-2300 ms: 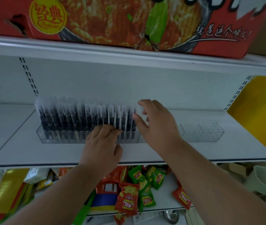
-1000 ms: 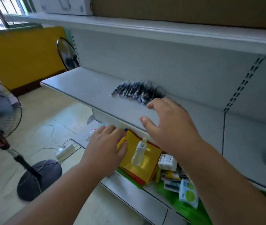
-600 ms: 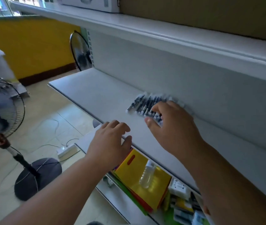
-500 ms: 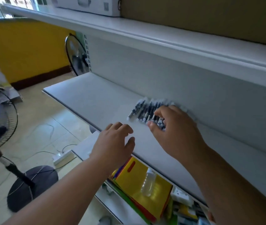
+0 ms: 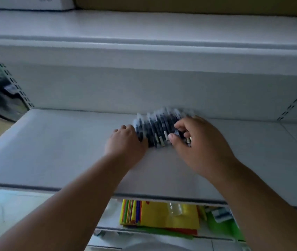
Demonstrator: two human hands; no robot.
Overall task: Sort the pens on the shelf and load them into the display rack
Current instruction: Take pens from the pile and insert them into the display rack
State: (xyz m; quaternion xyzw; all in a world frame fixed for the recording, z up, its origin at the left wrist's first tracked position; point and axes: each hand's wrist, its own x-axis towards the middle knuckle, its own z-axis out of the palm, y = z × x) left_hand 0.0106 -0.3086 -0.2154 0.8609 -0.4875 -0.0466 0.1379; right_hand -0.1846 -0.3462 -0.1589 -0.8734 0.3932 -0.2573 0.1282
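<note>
Up close, a pile of dark pens with pale clear caps (image 5: 157, 130) lies side by side on the white metal shelf (image 5: 53, 151), far back against the rear panel. The left hand (image 5: 126, 142) rests at the pile's left edge, fingers curled loosely, knuckles up, touching the outermost pens. The right hand (image 5: 196, 140) sits on the pile's right side, its fingers (image 5: 179, 126) bent over several pens and its thumb against their near ends, gripping a few. Motion blur softens the pens. Below the shelf, on a lower level, lie a stack of yellow and multicoloured folders (image 5: 155, 214) and a small clear bottle (image 5: 175, 208).
</note>
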